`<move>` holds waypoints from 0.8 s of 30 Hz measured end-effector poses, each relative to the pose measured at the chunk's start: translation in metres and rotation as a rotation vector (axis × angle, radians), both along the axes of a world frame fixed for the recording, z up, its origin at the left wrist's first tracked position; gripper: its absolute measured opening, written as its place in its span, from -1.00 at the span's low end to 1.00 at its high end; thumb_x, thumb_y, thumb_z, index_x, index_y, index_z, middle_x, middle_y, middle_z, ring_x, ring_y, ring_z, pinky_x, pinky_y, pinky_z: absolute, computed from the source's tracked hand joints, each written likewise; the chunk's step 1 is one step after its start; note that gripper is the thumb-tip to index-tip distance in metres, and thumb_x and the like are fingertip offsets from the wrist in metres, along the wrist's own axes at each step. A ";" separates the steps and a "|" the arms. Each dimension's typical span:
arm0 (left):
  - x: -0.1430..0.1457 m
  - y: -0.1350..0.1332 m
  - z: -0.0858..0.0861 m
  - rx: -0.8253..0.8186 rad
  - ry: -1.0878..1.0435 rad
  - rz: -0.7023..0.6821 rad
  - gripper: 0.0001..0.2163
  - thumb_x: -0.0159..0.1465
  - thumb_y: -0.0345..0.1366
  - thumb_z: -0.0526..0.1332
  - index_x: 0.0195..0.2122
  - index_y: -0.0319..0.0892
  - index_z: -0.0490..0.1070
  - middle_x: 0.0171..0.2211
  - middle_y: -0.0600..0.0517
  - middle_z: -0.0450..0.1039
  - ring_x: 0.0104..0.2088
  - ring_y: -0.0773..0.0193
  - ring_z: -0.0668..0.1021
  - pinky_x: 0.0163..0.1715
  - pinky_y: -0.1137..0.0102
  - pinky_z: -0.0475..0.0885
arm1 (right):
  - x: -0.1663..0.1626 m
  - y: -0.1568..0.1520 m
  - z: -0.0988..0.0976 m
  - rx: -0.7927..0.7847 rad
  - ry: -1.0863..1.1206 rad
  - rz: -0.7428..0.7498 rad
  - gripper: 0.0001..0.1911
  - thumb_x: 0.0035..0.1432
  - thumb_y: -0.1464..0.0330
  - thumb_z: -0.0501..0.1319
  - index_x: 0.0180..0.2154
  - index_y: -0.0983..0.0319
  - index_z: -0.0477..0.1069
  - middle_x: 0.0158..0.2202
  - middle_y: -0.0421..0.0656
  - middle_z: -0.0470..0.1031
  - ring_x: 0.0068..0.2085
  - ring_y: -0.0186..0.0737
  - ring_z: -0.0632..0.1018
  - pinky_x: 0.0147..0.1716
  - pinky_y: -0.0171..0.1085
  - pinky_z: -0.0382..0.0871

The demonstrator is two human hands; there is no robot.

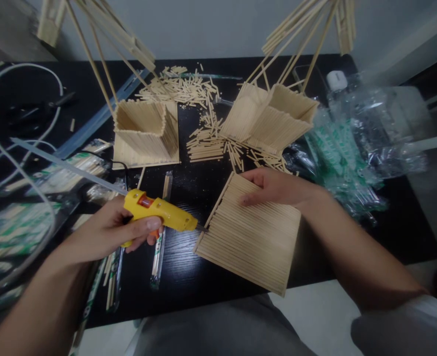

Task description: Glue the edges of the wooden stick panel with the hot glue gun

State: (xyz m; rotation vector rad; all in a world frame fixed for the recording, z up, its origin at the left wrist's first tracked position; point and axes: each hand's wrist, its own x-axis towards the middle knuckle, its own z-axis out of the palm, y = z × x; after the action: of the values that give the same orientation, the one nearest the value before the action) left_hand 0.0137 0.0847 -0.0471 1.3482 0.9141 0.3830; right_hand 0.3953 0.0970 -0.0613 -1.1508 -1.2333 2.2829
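Note:
My left hand [129,230] is closed round the handle of a yellow hot glue gun [162,212], with a long translucent glue stick [66,165] jutting from its back end. The gun's dark nozzle meets the left edge of a flat panel [255,237] made of thin wooden sticks laid side by side. My right hand [261,185] grips that panel near its far edge, thumb on the top face and the other fingers partly hidden. The panel is tilted, its near corner hanging past the table's front edge.
Two stick-built box structures, a left one [140,123] and a right one [278,113], stand behind with tall stick frames. Cut stick pieces [189,89] lie scattered between them. Empty plastic wrappers [344,153] heap at the right; wrapped chopsticks [14,227] and a white cable [36,183] lie left.

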 end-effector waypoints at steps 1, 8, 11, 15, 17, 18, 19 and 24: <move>-0.001 0.000 -0.001 0.000 -0.001 -0.011 -0.77 0.36 -0.14 0.48 -0.41 -0.10 0.71 -0.57 0.01 0.66 -0.73 0.37 0.49 -0.78 0.55 0.34 | 0.000 0.000 0.000 -0.010 -0.006 0.006 -0.58 0.05 0.19 0.74 -0.08 0.14 0.78 -0.13 -0.22 0.82 -0.11 -0.11 0.81 -0.15 -0.27 0.67; -0.002 0.000 0.003 -0.038 0.075 -0.059 -0.78 0.33 -0.09 0.46 -0.41 -0.04 0.69 -0.59 0.02 0.65 -0.76 0.33 0.46 -0.81 0.50 0.34 | 0.002 0.001 0.001 -0.017 -0.013 0.013 -0.60 0.05 0.18 0.75 -0.09 0.10 0.79 -0.14 -0.23 0.82 -0.12 -0.12 0.81 -0.16 -0.28 0.67; -0.001 0.002 0.006 -0.054 0.112 -0.071 -0.80 0.29 -0.09 0.46 -0.43 -0.02 0.69 -0.60 0.02 0.64 -0.77 0.31 0.45 -0.82 0.48 0.33 | 0.002 0.001 0.002 -0.013 -0.011 0.019 -0.60 0.06 0.19 0.74 -0.08 0.11 0.79 -0.13 -0.23 0.83 -0.13 -0.11 0.81 -0.16 -0.26 0.68; -0.001 0.005 0.009 -0.061 0.121 -0.117 -0.82 0.29 -0.10 0.47 -0.43 0.00 0.70 -0.61 0.03 0.64 -0.78 0.32 0.44 -0.83 0.49 0.31 | 0.002 0.001 0.002 -0.004 -0.001 0.016 -0.63 0.06 0.23 0.74 -0.09 0.09 0.80 -0.13 -0.23 0.83 -0.12 -0.12 0.81 -0.12 -0.26 0.68; -0.002 0.006 0.010 -0.065 0.111 -0.142 -0.83 0.30 -0.11 0.48 -0.41 0.00 0.71 -0.60 0.03 0.64 -0.78 0.34 0.45 -0.82 0.52 0.31 | 0.002 0.001 0.001 -0.006 0.006 0.010 -0.64 0.07 0.23 0.74 -0.10 0.09 0.79 -0.12 -0.24 0.83 -0.12 -0.12 0.82 -0.12 -0.25 0.69; -0.002 0.007 0.010 -0.066 0.108 -0.151 -0.82 0.30 -0.10 0.49 -0.41 0.01 0.71 -0.60 0.03 0.65 -0.78 0.34 0.45 -0.82 0.52 0.31 | 0.001 0.001 0.001 -0.008 0.007 0.011 -0.65 0.07 0.24 0.74 -0.11 0.09 0.79 -0.12 -0.24 0.84 -0.13 -0.12 0.82 -0.13 -0.25 0.69; -0.003 0.007 0.010 -0.065 0.111 -0.156 -0.81 0.31 -0.08 0.49 -0.41 0.01 0.71 -0.60 0.03 0.65 -0.77 0.33 0.46 -0.82 0.52 0.32 | 0.002 0.001 0.001 -0.009 0.009 0.013 -0.66 0.07 0.25 0.74 -0.12 0.10 0.79 -0.12 -0.24 0.84 -0.13 -0.13 0.82 -0.13 -0.26 0.69; -0.009 0.009 0.009 -0.101 0.139 -0.190 -0.78 0.31 -0.04 0.51 -0.40 0.00 0.72 -0.61 0.00 0.64 -0.77 0.32 0.46 -0.83 0.51 0.32 | 0.002 0.001 0.001 -0.007 0.021 0.008 -0.70 0.09 0.29 0.72 -0.14 0.10 0.78 -0.11 -0.25 0.84 -0.14 -0.16 0.81 -0.17 -0.30 0.67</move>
State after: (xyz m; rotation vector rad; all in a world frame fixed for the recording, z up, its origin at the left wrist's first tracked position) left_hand 0.0048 0.0936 -0.0377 1.3676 0.8989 0.0971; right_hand 0.3978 0.0977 -0.0607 -1.1241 -1.2251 2.3011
